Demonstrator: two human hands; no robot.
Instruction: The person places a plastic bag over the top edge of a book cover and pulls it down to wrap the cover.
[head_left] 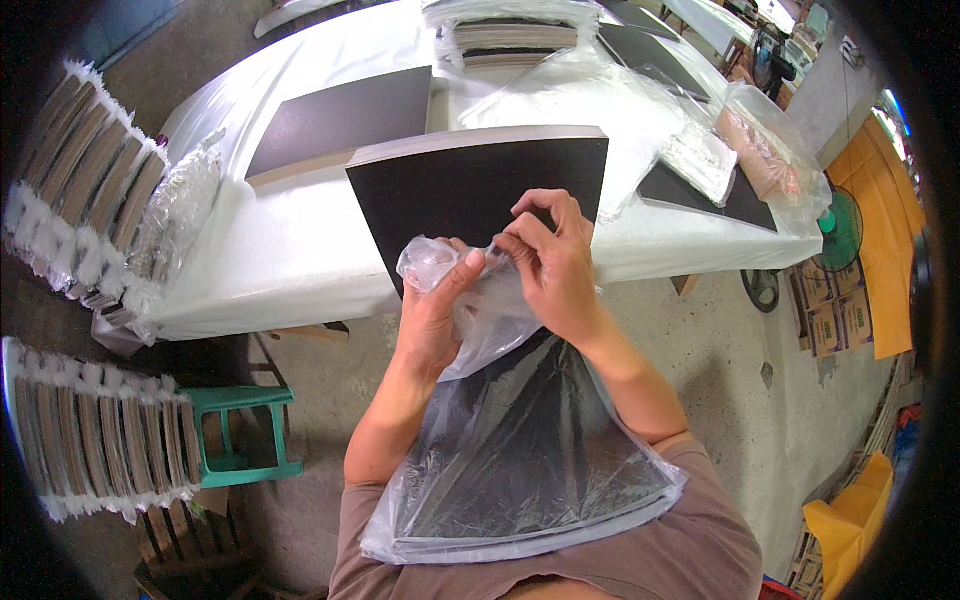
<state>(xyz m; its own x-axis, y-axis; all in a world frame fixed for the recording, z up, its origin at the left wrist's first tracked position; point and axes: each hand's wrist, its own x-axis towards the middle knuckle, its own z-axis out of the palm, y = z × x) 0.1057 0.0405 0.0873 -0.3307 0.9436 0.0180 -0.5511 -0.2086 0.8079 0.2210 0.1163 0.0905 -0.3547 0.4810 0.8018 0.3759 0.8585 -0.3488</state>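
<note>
A clear plastic bag (490, 330) with a black flat panel (520, 450) inside leans against my torso, its lower edge near my belly. At the bag's gathered mouth, my left hand (435, 315) is closed round the bunched plastic. My right hand (560, 265) pinches the plastic beside it, thumb and fingertips together. Just beyond my hands, a thick black panel (450, 200) with a pale edge stands tilted up at the table's front edge. My hands hide part of its face.
The white-covered table (240, 285) carries another black panel (345, 115), a plastic-wrapped stack (510, 40) and a bagged pinkish bundle (765, 150). Wrapped stacks (90, 170) stand left, more wrapped panels (105, 435) by a green stool (245, 430). A green fan (840, 230) and cartons (838, 310) stand right.
</note>
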